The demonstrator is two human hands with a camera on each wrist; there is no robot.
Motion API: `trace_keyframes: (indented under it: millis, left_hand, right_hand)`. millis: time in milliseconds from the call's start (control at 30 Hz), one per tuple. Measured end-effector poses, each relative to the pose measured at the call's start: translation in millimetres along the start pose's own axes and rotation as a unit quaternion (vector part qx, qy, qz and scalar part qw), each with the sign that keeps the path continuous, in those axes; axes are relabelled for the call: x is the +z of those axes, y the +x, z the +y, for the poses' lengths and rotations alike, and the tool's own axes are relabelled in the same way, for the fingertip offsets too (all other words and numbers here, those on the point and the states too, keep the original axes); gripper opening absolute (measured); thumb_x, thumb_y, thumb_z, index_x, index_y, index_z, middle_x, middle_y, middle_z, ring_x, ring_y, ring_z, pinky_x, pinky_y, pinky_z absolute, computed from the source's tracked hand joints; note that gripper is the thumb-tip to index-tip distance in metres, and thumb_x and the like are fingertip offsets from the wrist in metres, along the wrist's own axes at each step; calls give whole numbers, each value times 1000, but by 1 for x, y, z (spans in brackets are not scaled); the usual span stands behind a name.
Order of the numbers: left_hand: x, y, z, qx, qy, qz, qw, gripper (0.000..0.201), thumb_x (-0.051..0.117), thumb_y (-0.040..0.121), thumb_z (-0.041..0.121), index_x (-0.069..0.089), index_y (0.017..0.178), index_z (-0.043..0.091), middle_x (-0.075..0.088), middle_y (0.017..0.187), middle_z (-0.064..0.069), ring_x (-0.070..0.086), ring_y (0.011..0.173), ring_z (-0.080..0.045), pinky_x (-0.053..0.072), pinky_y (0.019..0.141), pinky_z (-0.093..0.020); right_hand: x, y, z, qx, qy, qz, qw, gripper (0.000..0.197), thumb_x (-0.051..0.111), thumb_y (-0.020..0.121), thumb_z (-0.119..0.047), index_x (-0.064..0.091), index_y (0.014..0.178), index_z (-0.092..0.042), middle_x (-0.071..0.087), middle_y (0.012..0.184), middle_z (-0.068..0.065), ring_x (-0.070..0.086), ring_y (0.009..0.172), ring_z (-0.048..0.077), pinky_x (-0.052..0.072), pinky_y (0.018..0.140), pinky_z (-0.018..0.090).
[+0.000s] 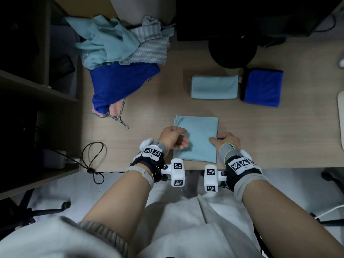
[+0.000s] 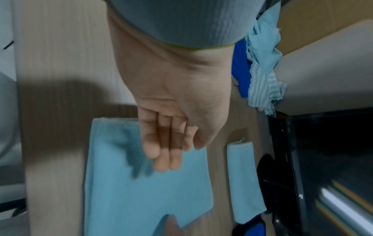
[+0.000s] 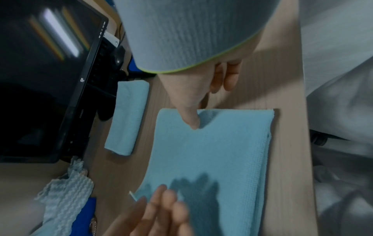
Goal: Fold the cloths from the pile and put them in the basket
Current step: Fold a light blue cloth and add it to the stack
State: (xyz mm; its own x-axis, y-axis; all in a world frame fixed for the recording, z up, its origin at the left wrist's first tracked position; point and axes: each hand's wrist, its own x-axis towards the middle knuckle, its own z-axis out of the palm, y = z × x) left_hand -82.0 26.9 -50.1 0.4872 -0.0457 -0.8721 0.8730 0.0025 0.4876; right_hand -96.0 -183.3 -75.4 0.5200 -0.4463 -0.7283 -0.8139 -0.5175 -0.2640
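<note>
A light blue cloth (image 1: pixel 200 125) lies folded flat near the desk's front edge, also seen in the left wrist view (image 2: pixel 141 199) and the right wrist view (image 3: pixel 212 151). My left hand (image 1: pixel 176 139) hovers over its left edge with relaxed, nearly straight fingers (image 2: pixel 161 153), casting a shadow on the cloth and holding nothing. My right hand (image 1: pixel 224 139) sits at the cloth's right edge. Its thumb (image 3: pixel 190 119) rests on top of the cloth, and the other fingers (image 3: pixel 228 76) lie loosely curled on the desk beside it. The pile (image 1: pixel 119 58) of light blue, striped and dark blue cloths sits at the back left.
A folded light blue cloth (image 1: pixel 214 86) and a folded dark blue cloth (image 1: pixel 262 86) lie at the back right, next to a black monitor stand (image 1: pixel 232 51). A dark shelf unit (image 1: pixel 37 94) borders the desk on the left, with a looped cable (image 1: pixel 93 155) nearby. No basket is in view.
</note>
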Motion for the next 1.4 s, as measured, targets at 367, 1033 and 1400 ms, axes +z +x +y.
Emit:
trace_keyframes:
  millis: [367, 1033, 1400]
  left_hand:
    - [2, 4, -9, -12, 6, -30, 999, 48, 53, 94, 18, 33, 130, 44, 70, 96, -5, 69, 85, -25, 48, 90, -42]
    - [-9, -16, -16, -103, -33, 2, 994, 28, 68, 88, 5, 52, 110, 1, 61, 115, -21, 67, 77, -30, 61, 56, -33]
    - [-25, -17, -12, -104, -5, -59, 993, 36, 37, 88, -1, 68, 104, 9, 51, 100, -12, 52, 61, -20, 54, 48, -23]
  right_hand:
    - [7, -10, 11, -15, 26, -118, 993, 39, 75, 69, -48, 66, 82, -12, 74, 86, 6, 70, 81, 29, 56, 84, 41]
    - [-17, -43, -22, 81, 323, -181, 925, 15, 59, 92, -5, 55, 105, 1, 62, 97, 18, 65, 77, 32, 57, 45, 34]
    - [-14, -54, -9, 47, 275, -205, 938, 37, 29, 82, 12, 57, 78, -11, 59, 100, 17, 63, 82, 37, 58, 53, 39]
